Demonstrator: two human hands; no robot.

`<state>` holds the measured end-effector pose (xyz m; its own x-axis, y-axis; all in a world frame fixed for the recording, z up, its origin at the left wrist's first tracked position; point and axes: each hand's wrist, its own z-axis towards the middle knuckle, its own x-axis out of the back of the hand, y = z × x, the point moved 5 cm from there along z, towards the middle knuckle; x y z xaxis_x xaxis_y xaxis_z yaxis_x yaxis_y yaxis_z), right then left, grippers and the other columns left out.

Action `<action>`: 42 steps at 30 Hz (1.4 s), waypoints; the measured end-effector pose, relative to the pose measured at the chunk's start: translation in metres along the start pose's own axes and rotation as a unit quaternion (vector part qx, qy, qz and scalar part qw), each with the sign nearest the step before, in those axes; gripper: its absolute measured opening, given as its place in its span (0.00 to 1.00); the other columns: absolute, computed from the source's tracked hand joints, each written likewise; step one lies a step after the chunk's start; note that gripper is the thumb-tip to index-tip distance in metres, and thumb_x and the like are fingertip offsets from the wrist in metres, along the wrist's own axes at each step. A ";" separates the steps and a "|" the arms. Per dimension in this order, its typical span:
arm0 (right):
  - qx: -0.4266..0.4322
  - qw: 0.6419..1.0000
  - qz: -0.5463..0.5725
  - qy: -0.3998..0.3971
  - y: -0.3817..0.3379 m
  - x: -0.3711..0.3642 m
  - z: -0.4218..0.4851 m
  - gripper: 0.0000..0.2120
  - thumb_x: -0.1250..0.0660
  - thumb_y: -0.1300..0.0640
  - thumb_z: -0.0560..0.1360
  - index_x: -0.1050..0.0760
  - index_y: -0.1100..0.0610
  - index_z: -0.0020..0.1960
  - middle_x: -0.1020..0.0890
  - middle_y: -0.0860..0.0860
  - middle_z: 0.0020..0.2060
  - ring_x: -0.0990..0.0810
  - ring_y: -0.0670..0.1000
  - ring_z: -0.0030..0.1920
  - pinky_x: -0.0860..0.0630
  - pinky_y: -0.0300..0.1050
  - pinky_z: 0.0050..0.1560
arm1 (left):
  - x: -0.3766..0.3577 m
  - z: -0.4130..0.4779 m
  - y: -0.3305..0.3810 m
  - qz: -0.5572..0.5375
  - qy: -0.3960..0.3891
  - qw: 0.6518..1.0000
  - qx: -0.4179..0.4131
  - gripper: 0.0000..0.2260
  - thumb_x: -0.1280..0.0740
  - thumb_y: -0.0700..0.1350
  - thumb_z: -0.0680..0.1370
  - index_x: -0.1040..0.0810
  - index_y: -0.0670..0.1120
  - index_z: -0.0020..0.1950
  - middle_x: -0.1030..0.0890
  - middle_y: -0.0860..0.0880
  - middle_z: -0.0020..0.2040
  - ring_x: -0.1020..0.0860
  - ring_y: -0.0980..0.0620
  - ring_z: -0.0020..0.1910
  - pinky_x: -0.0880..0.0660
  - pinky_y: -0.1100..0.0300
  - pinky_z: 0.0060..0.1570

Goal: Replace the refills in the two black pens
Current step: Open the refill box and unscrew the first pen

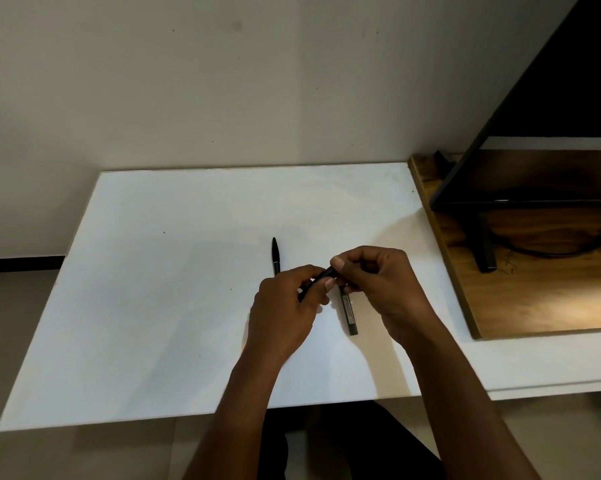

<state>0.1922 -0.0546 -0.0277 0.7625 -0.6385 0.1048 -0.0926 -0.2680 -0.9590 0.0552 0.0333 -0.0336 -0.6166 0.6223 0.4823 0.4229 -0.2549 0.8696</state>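
Both hands, left hand (285,306) and right hand (382,282), pinch one black pen (318,284) tightly between fingertips.

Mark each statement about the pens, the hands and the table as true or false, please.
1. Both hands hold one black pen together. True: the left hand and the right hand grip the held pen between them.
2. A second black pen lies on the wooden board. False: the second pen lies on the white table, apart from the wooden board.
3. A dark, narrow part lies on the table below the right hand. True: the dark part.
4. The white table holds a cup. False: no cup shows.
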 end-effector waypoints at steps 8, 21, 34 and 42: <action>-0.004 0.999 0.020 0.048 0.003 -0.003 -0.001 0.08 0.28 0.58 0.77 0.16 0.63 0.46 0.13 0.59 0.36 0.17 0.50 0.33 0.20 0.40 0.39 | -0.002 0.001 0.006 -0.009 -0.001 1.000 -0.013 0.10 0.36 0.53 0.81 0.15 0.55 0.53 0.13 0.57 0.42 0.24 0.63 0.27 0.21 0.58 0.38; 0.159 0.934 -0.270 0.173 -0.010 -0.008 -0.004 0.05 0.29 0.61 0.76 0.17 0.54 0.50 0.14 0.45 0.41 0.17 0.43 0.41 0.20 0.44 0.48 | 0.010 0.001 -0.002 -0.154 0.043 0.985 0.069 0.09 0.32 0.50 0.80 0.15 0.49 0.54 0.13 0.52 0.38 0.22 0.62 0.24 0.28 0.71 0.25; 0.093 0.919 -0.344 0.166 -0.004 -0.013 -0.003 0.06 0.28 0.51 0.76 0.15 0.46 0.51 0.15 0.43 0.48 0.23 0.49 0.53 0.34 0.48 0.51 | 0.015 0.002 -0.005 -0.197 0.052 0.973 0.106 0.09 0.33 0.50 0.80 0.16 0.50 0.54 0.13 0.51 0.39 0.24 0.61 0.25 0.30 0.69 0.25; -0.106 0.937 -0.323 0.082 0.007 0.021 -0.009 0.16 0.19 0.42 0.64 0.17 0.54 0.32 0.16 0.47 0.28 0.17 0.47 0.33 0.25 0.42 0.34 | 0.010 0.002 -0.008 -0.167 0.051 0.979 0.101 0.06 0.30 0.44 0.79 0.17 0.47 0.54 0.14 0.50 0.38 0.20 0.63 0.29 0.26 0.70 0.32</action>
<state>0.2016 -0.0762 -0.0295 0.5967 -0.3901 0.7013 0.2160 -0.7635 -0.6086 0.0467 0.0427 -0.0358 -0.8017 0.5665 0.1905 0.3019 0.1087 0.9471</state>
